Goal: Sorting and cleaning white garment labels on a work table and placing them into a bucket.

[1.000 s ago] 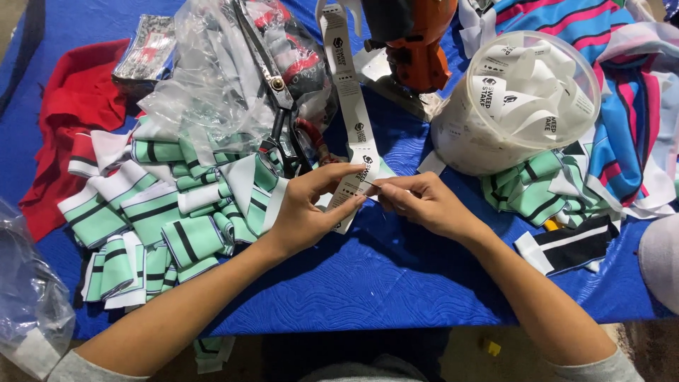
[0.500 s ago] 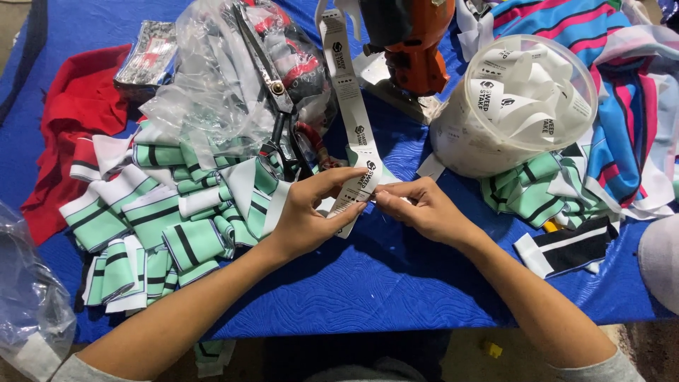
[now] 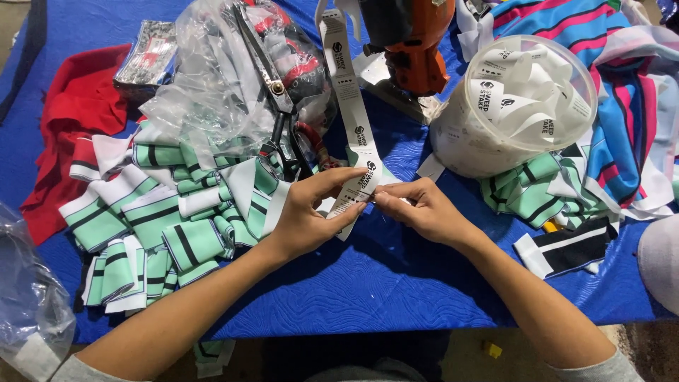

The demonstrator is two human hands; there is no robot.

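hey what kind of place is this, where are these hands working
Probably a garment workshop's cutting or labelling table. Both hands, left hand and right hand, hold a white label strip; nearby lie striped knit collar pieces, large scissors and a tub of labels.

A long white printed label strip (image 3: 351, 106) runs from the fingers up the table.

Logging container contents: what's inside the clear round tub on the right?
The clear tub holds loose white label strips with dark print, curled and piled. Its bottom is hidden by the pile. Both hands hold a similar strip outside it.
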